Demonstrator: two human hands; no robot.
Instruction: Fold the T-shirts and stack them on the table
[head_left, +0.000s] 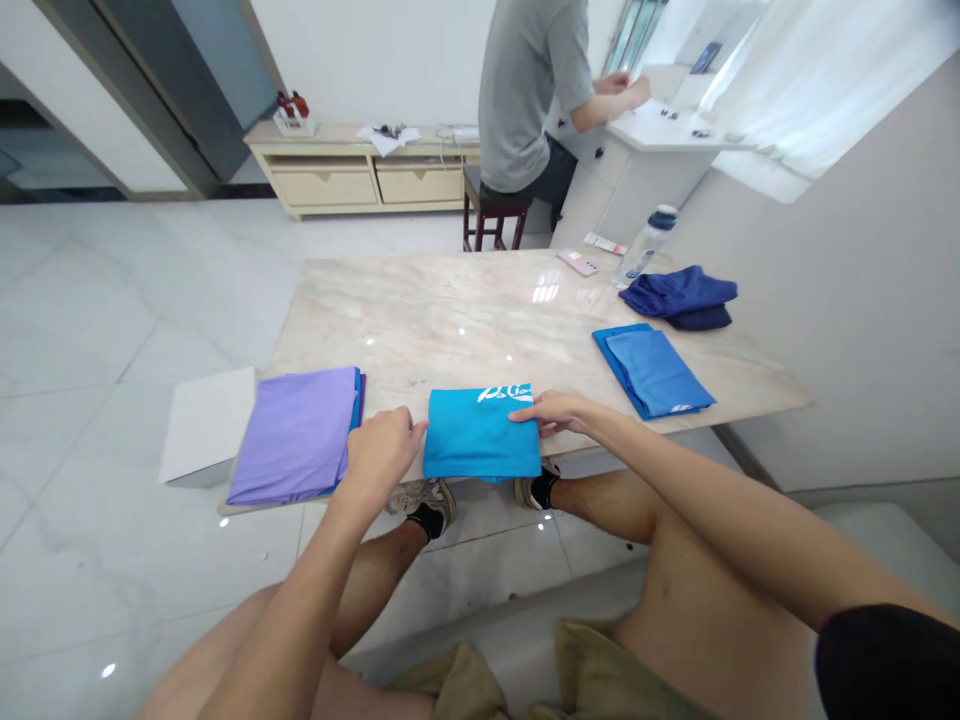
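Observation:
A folded bright-blue garment (pixel 480 435) with white lettering lies at the table's near edge. My right hand (pixel 559 412) pinches its right side, thumb on top and fingers underneath. Beside its left edge is my left hand (pixel 382 445), fingers curled and thumb tip at the cloth's edge; whether it grips the fabric is hidden. Left of that hand, a folded lilac garment (pixel 296 435) rests on top of blue and dark purple ones. Over to the right lie folded blue garments (pixel 660 370), one on another.
On the marble table (pixel 420 310) are a crumpled navy cloth (pixel 679 297), a water bottle (pixel 649 245) and a pink phone (pixel 577 263). A white box (pixel 208 425) stands off its left end. Beyond, a person in grey (pixel 532 100) sits on a stool at a white desk (pixel 660 135).

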